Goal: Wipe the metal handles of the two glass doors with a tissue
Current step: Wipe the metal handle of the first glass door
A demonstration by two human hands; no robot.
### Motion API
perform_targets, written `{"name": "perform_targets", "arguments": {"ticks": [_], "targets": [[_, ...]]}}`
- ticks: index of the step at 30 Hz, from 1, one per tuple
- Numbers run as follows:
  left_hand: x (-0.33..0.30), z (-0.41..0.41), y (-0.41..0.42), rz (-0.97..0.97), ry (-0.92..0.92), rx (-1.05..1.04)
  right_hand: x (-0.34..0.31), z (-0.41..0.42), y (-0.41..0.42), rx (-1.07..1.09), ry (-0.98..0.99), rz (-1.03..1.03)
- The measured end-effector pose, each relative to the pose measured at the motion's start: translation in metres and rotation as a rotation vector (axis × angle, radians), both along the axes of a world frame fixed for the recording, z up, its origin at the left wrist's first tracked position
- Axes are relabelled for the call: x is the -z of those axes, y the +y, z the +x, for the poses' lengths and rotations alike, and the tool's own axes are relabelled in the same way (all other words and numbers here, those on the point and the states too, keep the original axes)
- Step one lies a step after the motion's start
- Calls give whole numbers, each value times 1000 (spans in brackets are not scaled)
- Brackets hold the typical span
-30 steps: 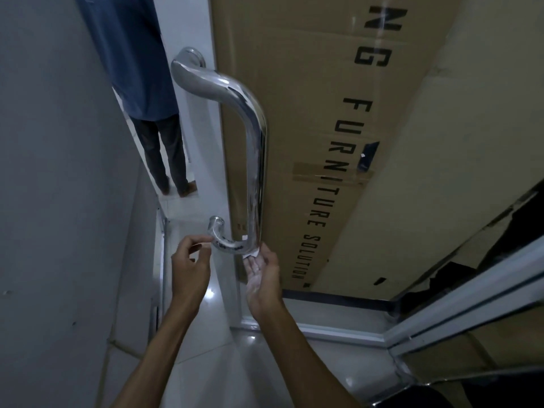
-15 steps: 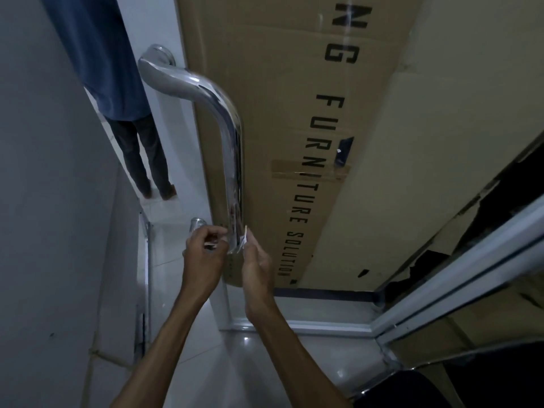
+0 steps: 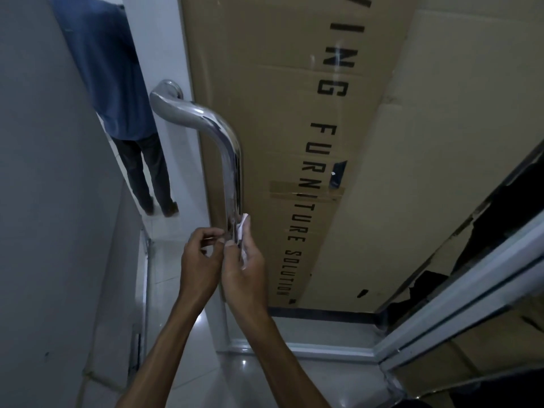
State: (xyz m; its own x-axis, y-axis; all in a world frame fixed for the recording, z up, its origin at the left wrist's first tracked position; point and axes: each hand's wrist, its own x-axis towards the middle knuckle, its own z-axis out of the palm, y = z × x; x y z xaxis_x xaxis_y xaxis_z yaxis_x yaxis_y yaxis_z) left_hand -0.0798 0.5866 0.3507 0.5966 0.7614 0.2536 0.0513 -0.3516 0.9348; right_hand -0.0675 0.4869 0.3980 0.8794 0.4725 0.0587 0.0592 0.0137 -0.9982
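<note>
Both hands meet at the lower end of the metal handle [image 3: 228, 160] on the glass door [image 3: 294, 334]. The right hand [image 3: 245, 266] pinches a small white tissue [image 3: 242, 228] between thumb and fingers, pressing it against the right side of the bar. The left hand [image 3: 198, 260] has its fingers curled, fingertips closing on the bar's left side just beside the tissue. Behind the glass leans a printed cardboard box [image 3: 368, 142]. Farther left, a person in a blue shirt [image 3: 109, 69] stands.
</note>
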Motion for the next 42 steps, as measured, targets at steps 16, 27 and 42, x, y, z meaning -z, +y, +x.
{"name": "perform_targets", "arguments": {"ticks": [16,27,42], "targets": [[-108,-10,17,103,-161,-7,-77,11,-2,-7,-459,88],[-183,-22,33,457,-228,-178,-134,61,8,-40,-840,-14],[-211,-5,43,565,-88,-281,-220,98,31,-345,-835,-121]]}}
